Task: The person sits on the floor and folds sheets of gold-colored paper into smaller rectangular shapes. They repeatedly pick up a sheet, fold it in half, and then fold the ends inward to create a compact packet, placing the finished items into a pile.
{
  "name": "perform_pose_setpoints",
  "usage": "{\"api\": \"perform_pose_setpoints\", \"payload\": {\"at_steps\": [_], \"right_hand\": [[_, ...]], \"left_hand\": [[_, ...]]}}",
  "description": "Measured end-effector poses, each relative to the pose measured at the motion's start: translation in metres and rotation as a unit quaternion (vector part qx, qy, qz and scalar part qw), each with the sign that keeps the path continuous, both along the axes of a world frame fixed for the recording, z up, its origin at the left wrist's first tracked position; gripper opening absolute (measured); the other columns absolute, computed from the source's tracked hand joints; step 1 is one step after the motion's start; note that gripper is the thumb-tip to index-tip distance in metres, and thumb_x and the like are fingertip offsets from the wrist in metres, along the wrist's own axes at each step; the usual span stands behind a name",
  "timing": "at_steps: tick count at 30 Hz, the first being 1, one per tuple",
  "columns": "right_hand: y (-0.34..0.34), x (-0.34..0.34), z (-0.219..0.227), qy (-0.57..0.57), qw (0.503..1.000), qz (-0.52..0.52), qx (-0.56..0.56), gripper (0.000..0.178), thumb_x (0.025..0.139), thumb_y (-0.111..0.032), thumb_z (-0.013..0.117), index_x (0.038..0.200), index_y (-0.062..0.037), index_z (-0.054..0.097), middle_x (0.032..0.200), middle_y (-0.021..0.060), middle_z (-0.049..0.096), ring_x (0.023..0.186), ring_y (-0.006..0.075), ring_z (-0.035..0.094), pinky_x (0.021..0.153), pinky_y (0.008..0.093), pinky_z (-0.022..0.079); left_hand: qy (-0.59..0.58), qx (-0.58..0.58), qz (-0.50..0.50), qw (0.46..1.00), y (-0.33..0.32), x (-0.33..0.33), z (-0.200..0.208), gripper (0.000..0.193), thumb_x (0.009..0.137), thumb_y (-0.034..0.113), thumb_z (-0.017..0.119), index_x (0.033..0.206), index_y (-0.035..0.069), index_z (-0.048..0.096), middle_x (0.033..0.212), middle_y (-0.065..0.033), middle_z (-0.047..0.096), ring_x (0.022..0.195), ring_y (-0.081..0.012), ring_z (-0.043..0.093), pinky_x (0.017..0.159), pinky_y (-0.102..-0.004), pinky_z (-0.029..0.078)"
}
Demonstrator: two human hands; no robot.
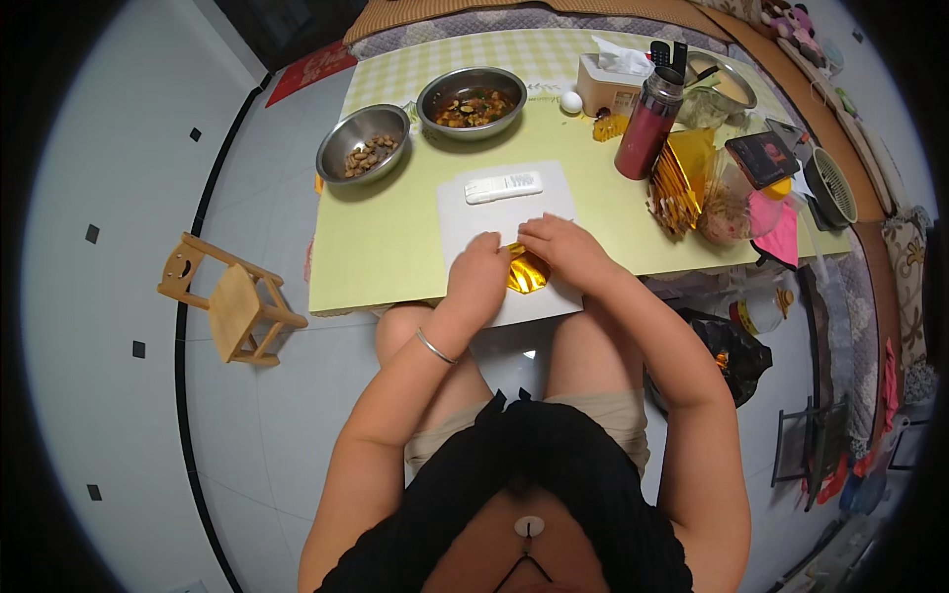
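- Gold foil (529, 275) lies directly between your two hands, on a white sheet (459, 212) near the front edge of the desk (390, 259).
- Your left hand (479, 277) is narrow, its fingers curled in at the foil's left edge; you cannot tell whether it pinches the foil.
- Your right hand (561, 245) bends over the foil's upper right edge, fingers close together; its grip is also impossible to tell.
- Beyond your hands, a long white object (503, 188) rests on the sheet.
- Ahead to your left, a steel bowl (331, 148) holds peanuts (370, 156).
- Just beside it, a second steel bowl (427, 107) contains mixed food (471, 107) in dark liquid.
- To your right, a red flask (643, 133) stands upright near a stack of folded gold pieces (682, 188).
- Farther off, tissue (623, 54) pokes from a box (598, 91).
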State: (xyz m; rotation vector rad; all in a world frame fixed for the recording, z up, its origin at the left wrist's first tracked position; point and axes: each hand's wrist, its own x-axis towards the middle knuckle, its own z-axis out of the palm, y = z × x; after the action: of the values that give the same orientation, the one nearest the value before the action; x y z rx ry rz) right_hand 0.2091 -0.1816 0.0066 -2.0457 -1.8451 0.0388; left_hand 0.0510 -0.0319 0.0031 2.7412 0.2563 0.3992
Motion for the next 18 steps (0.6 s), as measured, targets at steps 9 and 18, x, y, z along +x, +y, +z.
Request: {"api": "perform_pose_setpoints", "payload": {"at_steps": [9,18], "right_hand": [[-0.026,-0.012,-0.023,-0.01,0.996,-0.087,-0.015,0.061,0.099,-0.032,0.056,0.153,-0.0074,0.041,0.162,0.0125,0.036,0.151,0.0278,0.032,0.124,0.0451,0.024],[-0.029,-0.019,-0.014,-0.023,0.996,-0.084,-0.017,0.089,0.088,-0.055,0.067,0.155,-0.0059,0.037,0.163,0.0153,0.033,0.152,0.0304,0.028,0.125,0.0459,0.021]], "left_hand": [[0.013,0.098,-0.059,0.993,-0.018,-0.035,-0.011,0.071,0.087,0.027,0.067,0.146,-0.006,0.045,0.155,-0.028,0.039,0.145,-0.0464,0.035,0.119,-0.0556,0.028],[0.031,0.152,-0.165,0.974,-0.009,-0.054,0.005,0.082,0.086,0.057,0.067,0.153,0.014,0.045,0.163,-0.0202,0.031,0.15,-0.0444,0.026,0.119,-0.0616,0.022]]}}
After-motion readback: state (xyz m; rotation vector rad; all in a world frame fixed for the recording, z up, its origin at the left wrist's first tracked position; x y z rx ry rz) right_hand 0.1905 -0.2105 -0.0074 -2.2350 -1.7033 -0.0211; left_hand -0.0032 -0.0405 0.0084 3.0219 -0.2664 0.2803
